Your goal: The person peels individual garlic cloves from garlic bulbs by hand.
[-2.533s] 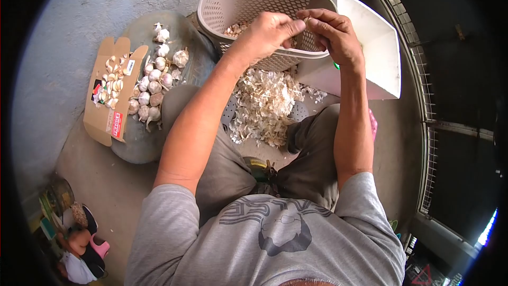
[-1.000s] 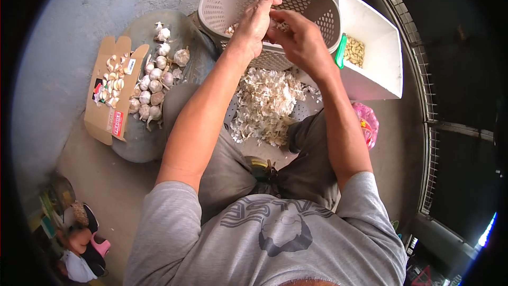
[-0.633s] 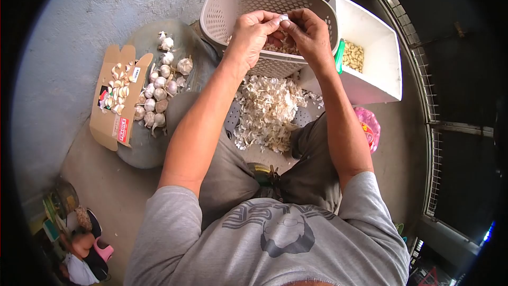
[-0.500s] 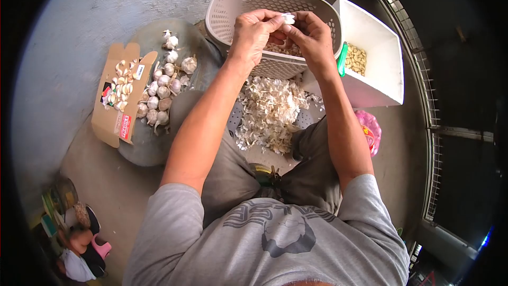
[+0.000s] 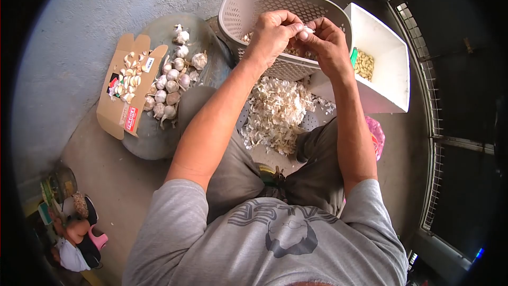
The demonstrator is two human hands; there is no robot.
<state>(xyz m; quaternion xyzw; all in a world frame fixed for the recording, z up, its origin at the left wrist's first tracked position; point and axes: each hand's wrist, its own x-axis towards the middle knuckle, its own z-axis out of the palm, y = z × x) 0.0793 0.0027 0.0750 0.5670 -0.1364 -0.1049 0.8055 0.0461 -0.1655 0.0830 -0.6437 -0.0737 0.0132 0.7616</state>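
Observation:
My left hand and my right hand meet over the grey-brown plastic basket. Between their fingertips is a small whitish garlic clove, pinched from both sides and partly covered by the fingers. Loose garlic cloves show inside the basket behind my wrists. Beneath it, a big heap of dry garlic skins lies on the floor between my legs.
On the left, several whole garlic bulbs rest on a grey round surface, beside a flattened cardboard box bearing cloves. At right stands a white foam box with peeled cloves. A pink bag sits below it.
The view has shifted a little, so the surroundings appear further right. My fingers have changed position around the clove, and more of it is covered now.

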